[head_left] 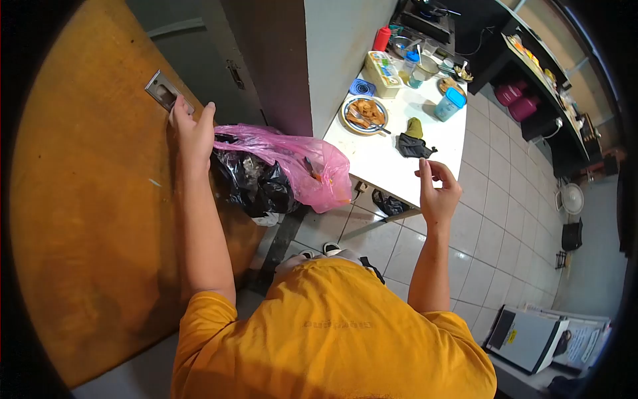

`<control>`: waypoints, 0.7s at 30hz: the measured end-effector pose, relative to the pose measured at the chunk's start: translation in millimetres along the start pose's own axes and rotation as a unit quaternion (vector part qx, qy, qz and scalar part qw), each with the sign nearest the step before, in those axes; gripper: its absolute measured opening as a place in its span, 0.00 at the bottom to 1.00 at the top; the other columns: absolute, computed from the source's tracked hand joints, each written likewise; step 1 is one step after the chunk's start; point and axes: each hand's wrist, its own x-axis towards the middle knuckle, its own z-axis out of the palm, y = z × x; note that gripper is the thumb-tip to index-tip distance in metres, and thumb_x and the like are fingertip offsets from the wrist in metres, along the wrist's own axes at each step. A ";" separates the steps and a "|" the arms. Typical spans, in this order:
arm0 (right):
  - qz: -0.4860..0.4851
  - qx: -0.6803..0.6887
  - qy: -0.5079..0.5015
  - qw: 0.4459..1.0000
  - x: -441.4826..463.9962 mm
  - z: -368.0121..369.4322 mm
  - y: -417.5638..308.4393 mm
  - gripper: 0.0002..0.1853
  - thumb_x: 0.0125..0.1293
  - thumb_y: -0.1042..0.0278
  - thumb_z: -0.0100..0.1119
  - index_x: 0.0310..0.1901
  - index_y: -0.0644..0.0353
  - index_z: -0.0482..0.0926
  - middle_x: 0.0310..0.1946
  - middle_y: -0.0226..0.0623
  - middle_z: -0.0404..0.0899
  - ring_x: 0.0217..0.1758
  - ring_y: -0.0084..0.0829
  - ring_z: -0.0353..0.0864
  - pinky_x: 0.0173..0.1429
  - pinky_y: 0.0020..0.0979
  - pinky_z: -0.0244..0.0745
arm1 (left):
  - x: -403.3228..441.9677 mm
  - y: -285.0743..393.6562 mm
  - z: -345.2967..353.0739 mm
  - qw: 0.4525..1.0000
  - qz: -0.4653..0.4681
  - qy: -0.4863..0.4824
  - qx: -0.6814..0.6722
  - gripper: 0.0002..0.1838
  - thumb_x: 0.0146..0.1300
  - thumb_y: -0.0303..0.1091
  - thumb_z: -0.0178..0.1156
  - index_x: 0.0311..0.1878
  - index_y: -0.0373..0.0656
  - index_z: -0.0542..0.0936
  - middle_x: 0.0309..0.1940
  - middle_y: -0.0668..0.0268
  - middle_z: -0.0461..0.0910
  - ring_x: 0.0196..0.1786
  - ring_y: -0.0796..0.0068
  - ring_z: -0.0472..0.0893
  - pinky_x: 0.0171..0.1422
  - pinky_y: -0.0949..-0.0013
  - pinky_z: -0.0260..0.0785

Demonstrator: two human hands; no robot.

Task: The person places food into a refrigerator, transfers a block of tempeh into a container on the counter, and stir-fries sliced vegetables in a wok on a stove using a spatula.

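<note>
- Wooden door (100, 199) fills the left side, and here's the left hand (193, 126) up at its edge, fingers at the metal handle plate (158, 86), thumb standing apart, pointing to the far side; how firmly those fingers grip, I cannot tell.
- Left arm stretches almost straight from the yellow sleeve (206, 312), wrist in line with the forearm.
- Just right of that wrist, a pink plastic bag (322, 173) bulges out with a black plastic bag (272, 189) against it; whether the hand carries them, I cannot tell.
- Over to the right hand (440, 186): raised by the right edge of the white table (452, 143), elbow bent, forearm upright, fingers loosely curled with the thumb apart, so a relaxed, unclosed grip.
- Nearest to it, a crumpled black item (413, 146) lies on the tabletop, a green one (415, 128) just beyond.
- Farther along, a plate (344, 121) of food sits to the left, a blue-lidded container (450, 106) to the right.
- Far end now: a yellow-lidded tub (383, 78) and, beyond it, a red bottle (381, 38) near the wall.
</note>
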 end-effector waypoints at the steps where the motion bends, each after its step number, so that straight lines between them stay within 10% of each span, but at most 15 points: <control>1: 0.002 -0.003 0.006 1.000 -3.8 1.2 -2.8 0.06 0.65 0.70 0.64 0.35 0.65 0.84 0.25 0.34 0.85 0.30 0.23 0.85 0.36 0.22 0.71 | -1.8 5.8 -0.4 1.000 0.002 -0.005 -0.003 0.42 0.63 0.36 0.63 0.72 0.29 0.52 0.72 0.41 0.53 0.75 0.53 0.56 0.75 0.59 0.50; 21: 0.054 0.001 0.077 0.996 -61.4 -17.4 -26.1 0.07 0.65 0.70 0.64 0.35 0.65 0.84 0.27 0.34 0.85 0.32 0.23 0.87 0.36 0.22 0.71 | 1.9 20.5 7.2 0.999 0.022 0.031 0.018 0.46 0.53 0.36 0.68 0.69 0.23 0.54 0.69 0.38 0.52 0.73 0.45 0.53 0.77 0.55 0.46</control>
